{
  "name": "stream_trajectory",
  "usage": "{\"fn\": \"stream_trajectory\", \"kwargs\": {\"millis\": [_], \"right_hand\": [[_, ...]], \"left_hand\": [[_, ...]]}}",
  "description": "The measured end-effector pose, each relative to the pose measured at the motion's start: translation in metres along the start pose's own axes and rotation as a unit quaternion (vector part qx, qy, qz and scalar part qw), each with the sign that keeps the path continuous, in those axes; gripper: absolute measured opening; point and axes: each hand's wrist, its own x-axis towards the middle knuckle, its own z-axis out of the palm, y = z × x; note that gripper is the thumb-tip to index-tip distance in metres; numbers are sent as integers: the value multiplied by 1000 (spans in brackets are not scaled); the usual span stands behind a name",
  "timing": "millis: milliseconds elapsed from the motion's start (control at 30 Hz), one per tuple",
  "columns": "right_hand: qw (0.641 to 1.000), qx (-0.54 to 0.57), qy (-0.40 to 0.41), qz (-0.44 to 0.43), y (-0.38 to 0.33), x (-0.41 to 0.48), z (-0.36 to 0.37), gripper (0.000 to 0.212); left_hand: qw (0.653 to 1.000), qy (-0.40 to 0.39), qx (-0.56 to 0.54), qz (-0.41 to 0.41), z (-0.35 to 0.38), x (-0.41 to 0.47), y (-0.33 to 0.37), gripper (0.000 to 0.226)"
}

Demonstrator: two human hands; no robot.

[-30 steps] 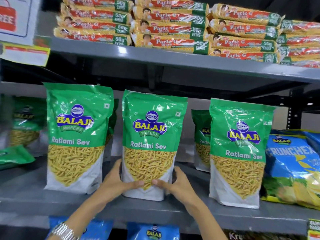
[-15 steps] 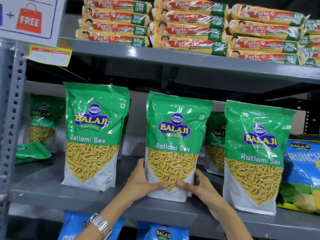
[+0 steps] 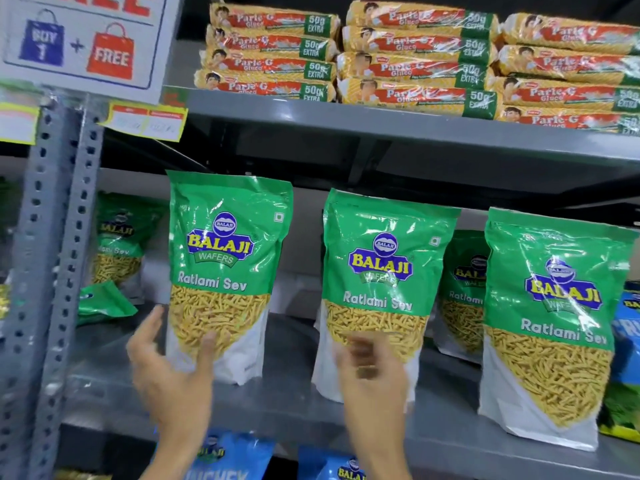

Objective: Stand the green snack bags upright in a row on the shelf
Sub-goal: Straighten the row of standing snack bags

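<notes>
Three green Balaji Ratlami Sev bags stand upright along the front of the grey shelf [image 3: 294, 407]: the left bag [image 3: 228, 271], the middle bag [image 3: 384, 282] and the right bag [image 3: 554, 317]. More green bags stand behind them, one at the far left [image 3: 117, 237] and one between the middle and right bags [image 3: 462, 292]. A small green bag [image 3: 104, 301] lies flat at the left. My left hand [image 3: 173, 368] is open at the left bag's lower corner, thumb across its front. My right hand [image 3: 370, 375] is blurred and open in front of the middle bag's base.
Stacked Parle-G biscuit packs [image 3: 415, 64] fill the shelf above. A perforated grey upright post [image 3: 52, 271] bounds the left side under a "buy 1 + free" sign [image 3: 83, 39]. Blue snack bags sit at the right edge [image 3: 627, 341] and on the shelf below [image 3: 228, 455].
Both hands have let go of the middle bag, which stays upright. My left hand has moved left to the left bag, and the view has shifted left.
</notes>
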Motion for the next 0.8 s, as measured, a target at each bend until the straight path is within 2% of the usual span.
{"fn": "stream_trajectory", "kwargs": {"millis": [100, 200, 400, 600, 800], "right_hand": [[983, -19, -176, 41, 0, -2, 61, 21], [961, -18, -257, 101, 7, 3, 95, 42], [964, 2, -232, 131, 19, 4, 109, 43], [966, 3, -229, 125, 19, 1, 117, 36], [968, 12, -221, 120, 19, -2, 125, 40]], "left_hand": [[987, -104, 111, -44, -14, 22, -12, 97], [970, -192, 147, -23, -19, 28, -19, 97], [962, -212, 172, -18, -29, 40, -25, 96], [962, -217, 163, -23, -34, 46, -31, 96], [962, -222, 154, -31, -38, 52, -36, 96]]}}
